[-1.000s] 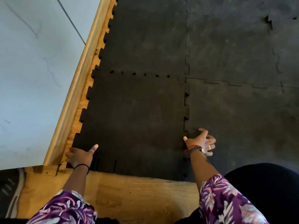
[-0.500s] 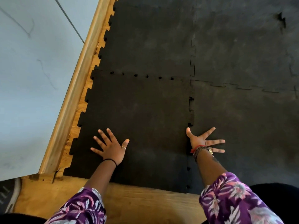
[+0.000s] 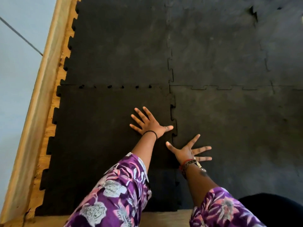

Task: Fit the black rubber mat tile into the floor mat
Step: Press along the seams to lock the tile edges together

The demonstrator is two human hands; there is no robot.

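The black rubber mat tile [image 3: 101, 136] lay flat on the wooden floor [image 3: 54, 99], its far and right toothed edges meeting the floor mat [image 3: 229, 63]. Small dark gaps showed along the far seam, well beyond the fingers, and a few more along the right seam just past the left thumb.

The left hand [image 3: 148, 123] rested palm down on the tile near its right edge, fingers [image 3: 139, 113] spread wide and gripping nothing; the thumb, wearing a ring, reached to the seam. The right hand [image 3: 186, 151] lay flat on the neighbouring floor mat, just nearer than and right of the left hand, fingers [image 3: 202, 148] also splayed and empty, its thumb tip at the seam line. Both hands sat close together with the joint running between them.

Left of the left fingers, well apart, the tile's toothed edge stood free over bare wood, beside a pale wooden baseboard [image 3: 37, 112]. Purple floral sleeves [image 3: 118, 190] covered both forearms, and a watch [image 3: 191, 164] circled the right wrist.
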